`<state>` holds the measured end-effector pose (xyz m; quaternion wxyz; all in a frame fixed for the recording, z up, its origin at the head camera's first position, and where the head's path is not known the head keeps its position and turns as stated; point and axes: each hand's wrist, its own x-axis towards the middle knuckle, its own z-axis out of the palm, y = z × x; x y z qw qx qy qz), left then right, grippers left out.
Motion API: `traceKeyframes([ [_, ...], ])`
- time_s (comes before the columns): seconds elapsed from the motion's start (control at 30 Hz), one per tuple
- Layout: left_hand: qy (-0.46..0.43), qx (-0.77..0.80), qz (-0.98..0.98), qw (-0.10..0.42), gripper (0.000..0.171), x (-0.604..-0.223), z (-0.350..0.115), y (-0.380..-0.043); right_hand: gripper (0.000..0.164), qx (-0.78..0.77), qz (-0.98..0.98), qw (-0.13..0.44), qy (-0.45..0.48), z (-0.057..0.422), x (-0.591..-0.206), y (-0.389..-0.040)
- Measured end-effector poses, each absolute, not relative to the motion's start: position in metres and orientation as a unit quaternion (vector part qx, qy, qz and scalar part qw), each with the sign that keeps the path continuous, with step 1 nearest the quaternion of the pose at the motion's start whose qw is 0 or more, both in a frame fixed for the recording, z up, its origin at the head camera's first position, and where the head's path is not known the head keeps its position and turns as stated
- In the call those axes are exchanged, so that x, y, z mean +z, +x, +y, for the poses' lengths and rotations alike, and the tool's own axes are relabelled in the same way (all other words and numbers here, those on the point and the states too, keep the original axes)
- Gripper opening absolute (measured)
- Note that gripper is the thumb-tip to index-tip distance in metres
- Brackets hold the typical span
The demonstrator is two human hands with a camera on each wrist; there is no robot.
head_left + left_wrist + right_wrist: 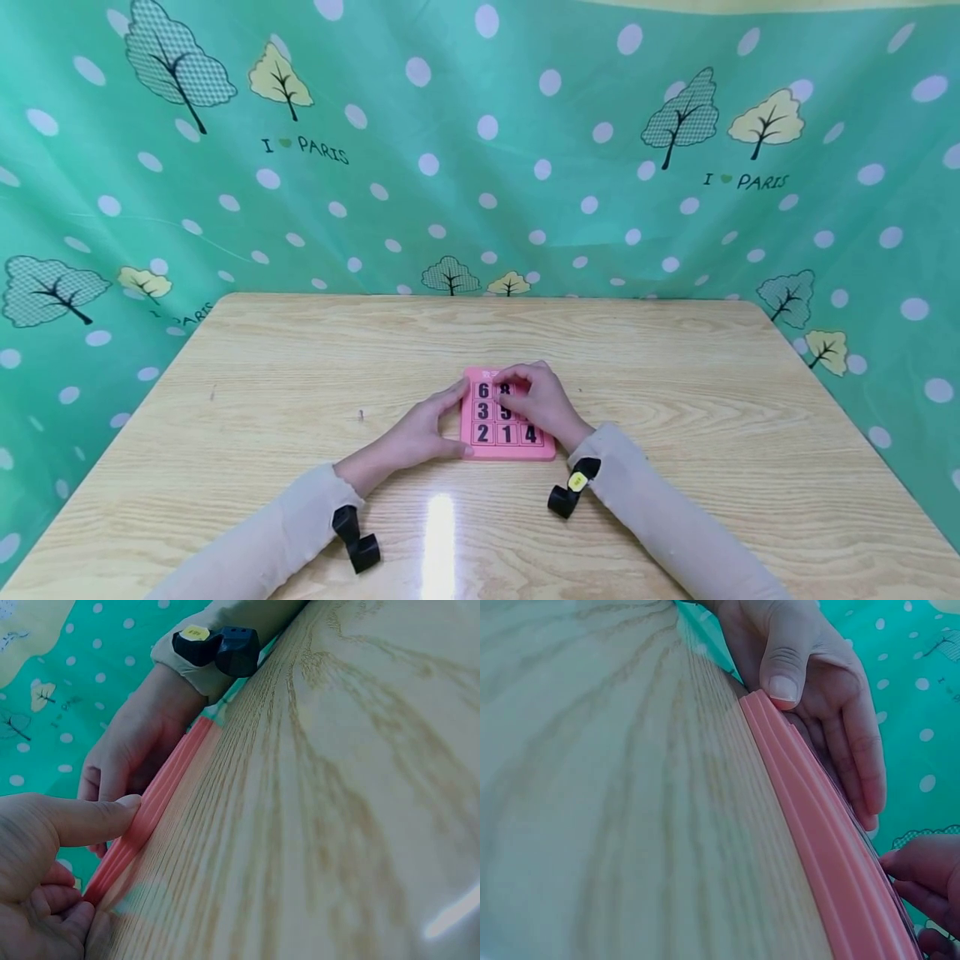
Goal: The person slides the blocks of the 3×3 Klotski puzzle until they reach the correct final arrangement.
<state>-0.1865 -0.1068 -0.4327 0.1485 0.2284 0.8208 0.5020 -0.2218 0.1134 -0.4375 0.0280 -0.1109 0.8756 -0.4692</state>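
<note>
A pink number slide puzzle point(510, 452) lies flat on the table with black-numbered tiles. Rows read 6 and 8 at the top, 3 and 5 in the middle, then 2, 1, 4 at the bottom. My left hand point(422, 429) holds its left side, thumb at the near corner and fingers along the far part; the left wrist view has that thumb point(101, 819) against the ridged pink edge. Over the upper right of the puzzle, my right hand point(538, 398) touches tiles near the 8 with thumb and index finger. It hides the right-hand tiles of the upper two rows.
The wood-grain table point(315, 350) extends around the puzzle on all sides. A green dotted cloth point(487, 200) with tree prints hangs behind it. Black cameras sit on the left wrist point(356, 537) and the right wrist point(573, 487).
</note>
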Motion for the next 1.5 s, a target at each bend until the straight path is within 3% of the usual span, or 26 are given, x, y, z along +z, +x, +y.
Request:
traceKeyframes([
  [0.9,0.226,0.495,0.826,0.146,0.098,-0.43,-0.106,-0.184,0.025,-0.457,0.876,0.05,-0.149,0.135,-0.436,-0.226],
  [1.5,0.217,0.49,0.832,0.146,0.098,-0.433,-0.105,-0.185,0.023,-0.446,0.878,0.024,-0.173,0.146,-0.437,-0.225],
])
